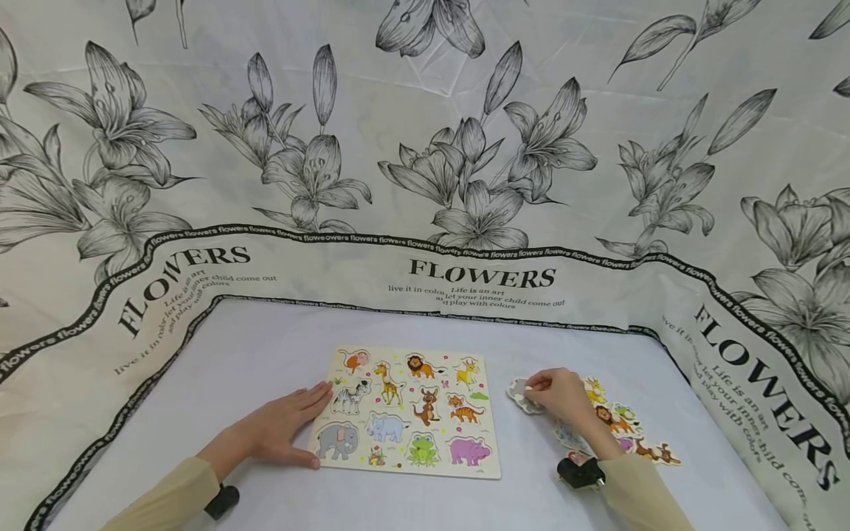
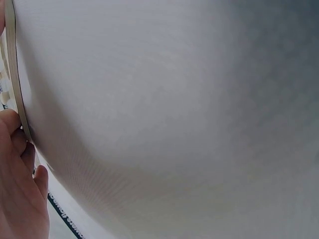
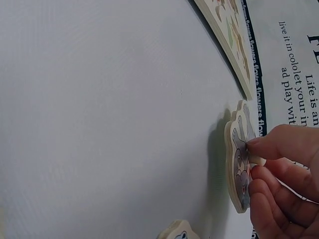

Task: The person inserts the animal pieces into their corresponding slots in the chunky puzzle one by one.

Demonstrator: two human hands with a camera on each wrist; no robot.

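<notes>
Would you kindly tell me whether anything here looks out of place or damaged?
Nothing looks spilled or damaged. Only the loose animal pieces look untidy, jumbled at differing angles right of the puzzle board; the kangaroo piece lies turned sideways, unlike the upright kangaroo picture on the board.

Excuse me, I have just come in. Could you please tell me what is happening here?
A person's left hand rests at the left edge of a pale rectangular wooden board printed with colourful animals. The right hand pinches a grey animal-shaped wooden piece to the right of the board, apart from it. More colourful animal-shaped pieces, among them a lion and a kangaroo, lie loose farther right on the white table.
</notes>
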